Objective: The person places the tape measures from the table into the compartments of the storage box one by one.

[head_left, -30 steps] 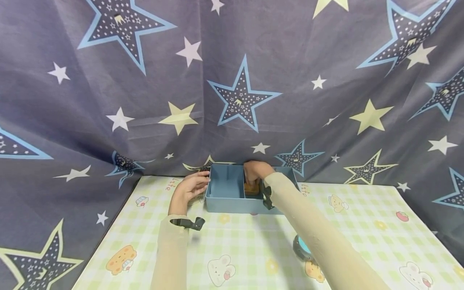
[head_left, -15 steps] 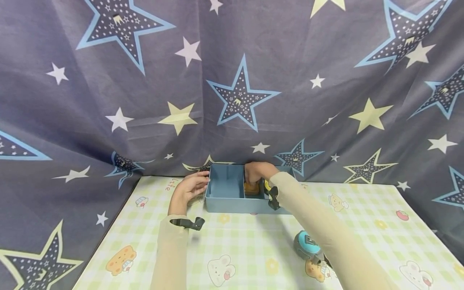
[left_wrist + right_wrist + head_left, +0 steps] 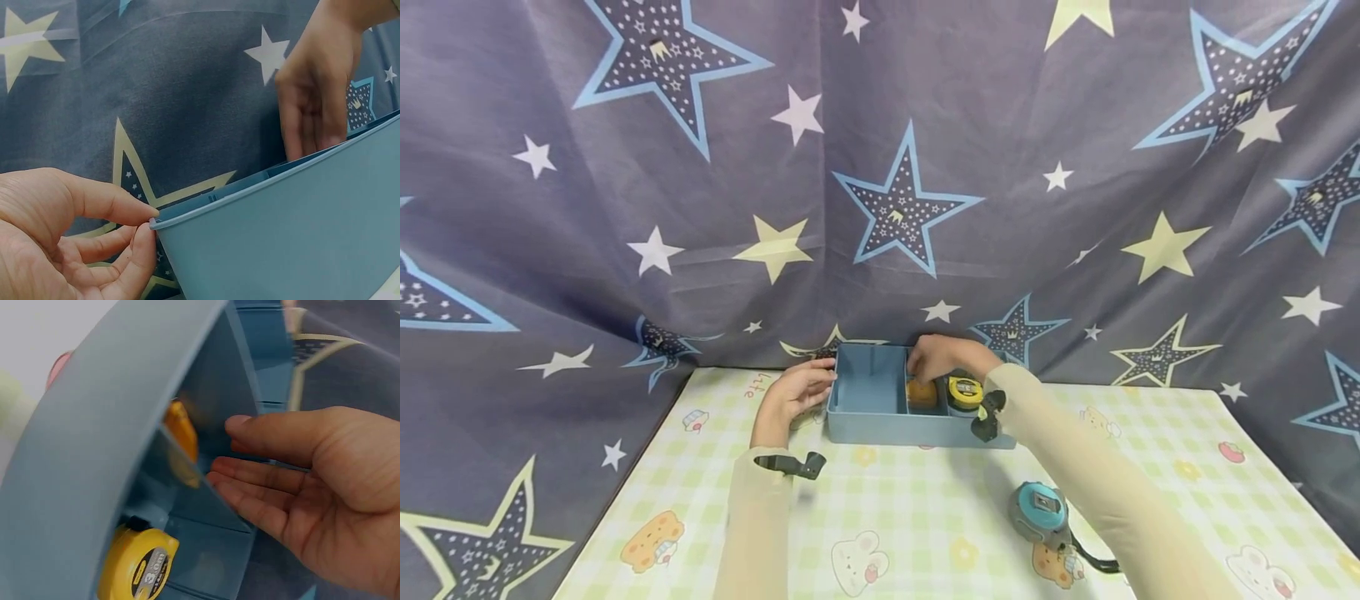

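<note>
A blue-grey divided box (image 3: 887,428) stands at the back of the table. My left hand (image 3: 795,390) pinches the rim at its left end between thumb and finger, plain in the left wrist view. My right hand (image 3: 942,358) hangs over the middle compartment, its fingers loosely extended and holding nothing. Below those fingers lies an orange rounded object (image 3: 922,394), partly hidden by the divider in the right wrist view; its kind is unclear. A yellow tape measure (image 3: 140,565) marked 3.0m sits in the compartment to its right.
On the table before the box lies a teal and grey tape measure (image 3: 1039,510) with a black strap (image 3: 1093,560), near my right forearm. A dark star-patterned curtain (image 3: 880,308) hangs right behind the box. The box's wide left compartment (image 3: 871,379) shows a bare floor.
My right hand has lifted slightly and come away from the orange object, its wrist shifting right. The yellow tape measure and the teal one now show more fully. The left hand stays put.
</note>
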Demonstrator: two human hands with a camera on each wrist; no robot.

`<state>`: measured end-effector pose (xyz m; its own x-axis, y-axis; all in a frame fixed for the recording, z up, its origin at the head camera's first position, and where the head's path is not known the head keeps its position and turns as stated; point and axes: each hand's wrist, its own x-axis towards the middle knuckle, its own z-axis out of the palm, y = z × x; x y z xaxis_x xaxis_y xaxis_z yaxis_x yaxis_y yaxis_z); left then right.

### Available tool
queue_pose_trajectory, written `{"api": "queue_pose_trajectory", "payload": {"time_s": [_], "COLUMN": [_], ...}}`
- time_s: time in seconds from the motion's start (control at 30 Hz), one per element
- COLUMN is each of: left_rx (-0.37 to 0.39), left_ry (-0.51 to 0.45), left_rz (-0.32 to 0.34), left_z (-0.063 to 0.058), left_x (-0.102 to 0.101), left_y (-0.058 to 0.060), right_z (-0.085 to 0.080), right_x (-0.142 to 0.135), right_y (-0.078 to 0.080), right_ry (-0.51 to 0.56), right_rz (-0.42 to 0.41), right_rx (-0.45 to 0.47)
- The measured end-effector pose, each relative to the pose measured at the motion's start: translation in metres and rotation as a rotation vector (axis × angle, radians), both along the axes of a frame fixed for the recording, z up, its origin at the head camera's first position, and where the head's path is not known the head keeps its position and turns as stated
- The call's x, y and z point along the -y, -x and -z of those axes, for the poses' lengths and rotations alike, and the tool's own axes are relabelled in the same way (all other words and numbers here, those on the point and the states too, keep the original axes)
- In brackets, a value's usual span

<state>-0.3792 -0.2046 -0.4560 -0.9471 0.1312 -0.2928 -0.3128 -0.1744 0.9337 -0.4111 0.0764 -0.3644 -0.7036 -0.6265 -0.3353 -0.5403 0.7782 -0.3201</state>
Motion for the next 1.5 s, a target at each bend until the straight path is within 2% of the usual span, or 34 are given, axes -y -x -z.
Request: {"api": "queue_pose_trajectory", "payload": {"time_s": [0.13, 0.37, 0.5, 0.67, 0.77, 1.03, 1.3, 1.5], "left_rx": [0.007, -0.012, -0.043, 0.004, 0.008, -0.016, 0.002, 0.001], "left_ry": [-0.002, 0.015, -0.011, 0.007, 0.015, 0.032, -0.003, -0.010], "left_rz": [-0.002, 0.014, 0.043, 0.011, 0.013, 0.030, 0.036, 0.058], "left_z": [0.003, 0.008, 0.011, 0.011, 0.011, 0.008, 0.002, 0.002], "left_x": [-0.003, -0.005, -0.001, -0.004, -0.004, -0.002, 0.001, 0.001], "left_y": [0.001, 0.001, -0.001, 0.002, 0.002, 0.004, 0.006, 0.006], "right_z": [-0.008, -0.027, -0.034, -0.039, -0.039, -0.033, -0.018, -0.009], "right_x": [-0.018, -0.046, -0.058, -0.068, -0.073, -0.091, -0.103, -0.110], "right_y": [-0.010, -0.033, -0.048, -0.066, -0.075, -0.092, -0.102, -0.112], "right_ry": [0.125, 0.213, 0.229, 0.221, 0.220, 0.164, 0.066, 0.024], "right_rz": [0.020, -0.013, -0.020, -0.036, -0.054, -0.117, -0.110, -0.121], "right_rx": [0.026, 0.012, -0.011, -0.034, -0.034, -0.030, 0.005, -0.055]}}
